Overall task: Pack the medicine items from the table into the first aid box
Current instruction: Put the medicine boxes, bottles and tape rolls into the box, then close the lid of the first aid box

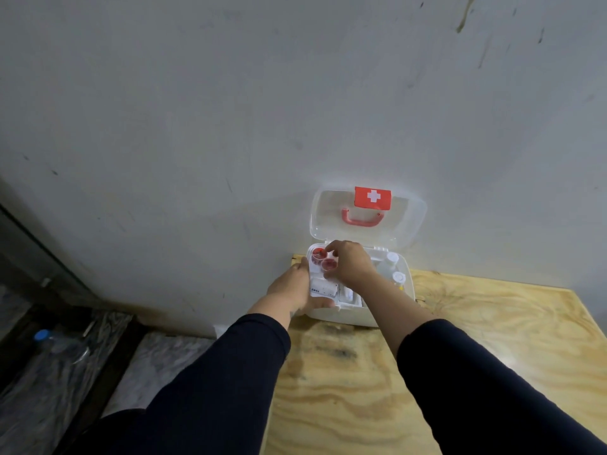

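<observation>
Plywood table (460, 372) fills the lower right of your view, and the first aid box (361, 315) sits at its far left corner, close against the grey wall (230, 110). Its clear lid (407, 224) stands open and leans back on that wall, showing a red handle (362, 220) and a red label with a white cross (372, 198).

Your left hand (292, 287) is on the box's left side, fingers wrapped around the near left corner and thumb along the left rim, so it grips the box itself. Your right hand (349, 262) is over the inner tray, fingers curled down around a small red-topped container (329, 265); whether they pinch it or only touch it, you cannot tell from here. A 2nd red-topped container (317, 253) sits just beside the first, in the tray's back left corner.

Nearer to you in the tray lies a white packet with dark print (323, 288), and another white packet (348, 294) lies just right of it. On the box's right side stand 2 white-capped bottles (398, 277), one behind the other.

Both your sleeves (230, 372) are dark. Down on the floor at the left lies a clear plastic bottle with a blue cap (49, 346).
</observation>
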The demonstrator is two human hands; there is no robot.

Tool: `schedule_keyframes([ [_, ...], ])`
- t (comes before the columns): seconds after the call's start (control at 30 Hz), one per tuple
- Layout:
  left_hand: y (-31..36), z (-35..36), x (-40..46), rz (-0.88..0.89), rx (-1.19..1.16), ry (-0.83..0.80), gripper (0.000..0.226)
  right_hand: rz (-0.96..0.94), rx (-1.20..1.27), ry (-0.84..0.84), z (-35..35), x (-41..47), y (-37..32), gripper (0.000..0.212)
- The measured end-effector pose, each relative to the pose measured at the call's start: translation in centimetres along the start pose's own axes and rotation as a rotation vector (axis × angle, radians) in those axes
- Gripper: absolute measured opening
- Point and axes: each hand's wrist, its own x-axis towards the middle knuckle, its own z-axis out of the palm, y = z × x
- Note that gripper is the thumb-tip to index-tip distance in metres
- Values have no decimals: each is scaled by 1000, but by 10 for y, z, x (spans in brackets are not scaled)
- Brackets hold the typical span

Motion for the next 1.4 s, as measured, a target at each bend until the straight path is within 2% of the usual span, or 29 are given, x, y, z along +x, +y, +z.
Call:
schedule_keyframes([
  [0.1,5,-6,3,7,7,-5,72,-21,-9,78,-14,-8,4,43],
  [0.2,19,-25,5,-15,32,80,82,-42,-75,175,-35,-19,11,36],
  [0.3,38,-51,5,-7,-6,211,77,-35,-161,345,-59,-27,19,27],
  [0.4,56,-73,10,33,-34,296,70,-4,-186,552,-81,-27,25,33],
  [0.47,66,-80,13,53,-63,307,64,-26,-197,618,-92,-19,28,46],
  [0.53,74,-83,16,58,-98,298,61,-50,-218,586,-99,-9,28,52],
  [0.7,77,-77,21,22,-154,314,63,-81,-301,491,-100,-2,30,37],
  [1.0,77,-48,-28,9,-140,384,64,-260,-389,595,-76,-67,44,33],
  [1.13,73,-22,-57,11,-132,430,59,-271,-420,581,-53,-102,55,43],
  [1.23,63,2,-70,14,-138,428,66,-289,-415,564,-33,-121,66,48],
  [1.4,44,35,-76,-13,-116,425,79,-290,-403,578,3,-137,80,36],
])
